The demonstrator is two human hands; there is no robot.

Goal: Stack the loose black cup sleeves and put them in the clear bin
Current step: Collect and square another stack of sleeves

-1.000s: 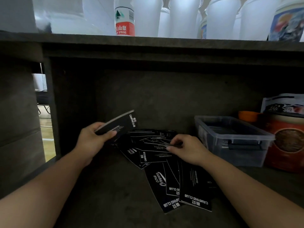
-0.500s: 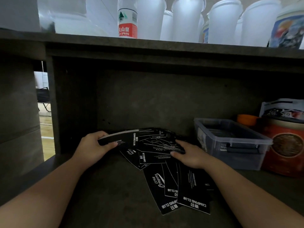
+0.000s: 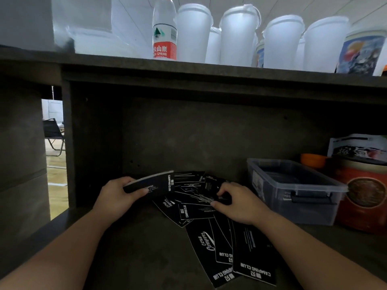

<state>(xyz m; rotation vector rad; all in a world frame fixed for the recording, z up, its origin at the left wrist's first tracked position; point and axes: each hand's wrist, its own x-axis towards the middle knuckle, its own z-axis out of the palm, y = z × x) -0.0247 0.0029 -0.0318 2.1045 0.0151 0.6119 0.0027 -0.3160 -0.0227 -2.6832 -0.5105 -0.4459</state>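
Observation:
Several flat black cup sleeves (image 3: 211, 243) with white "CAMPING CLUB" print lie fanned out on the dark shelf. My left hand (image 3: 116, 197) grips a small stack of sleeves (image 3: 155, 183) just above the left side of the pile. My right hand (image 3: 236, 204) rests on the pile's right side, its fingers curled onto the loose sleeves, thumb against one sleeve's edge. The clear bin (image 3: 293, 191) stands to the right of the pile, open on top, with something dark lying flat inside.
A red round tin (image 3: 364, 199), an orange lid (image 3: 313, 160) and a printed bag (image 3: 358, 147) crowd the shelf right of the bin. The upper shelf (image 3: 188, 70) carries white cups (image 3: 193, 34) and a water bottle (image 3: 164, 32). A side panel (image 3: 69, 147) bounds the left.
My left hand has lowered its stack of sleeves down to the pile. My right hand has shifted slightly back on the loose sleeves. The camera has tilted upward.

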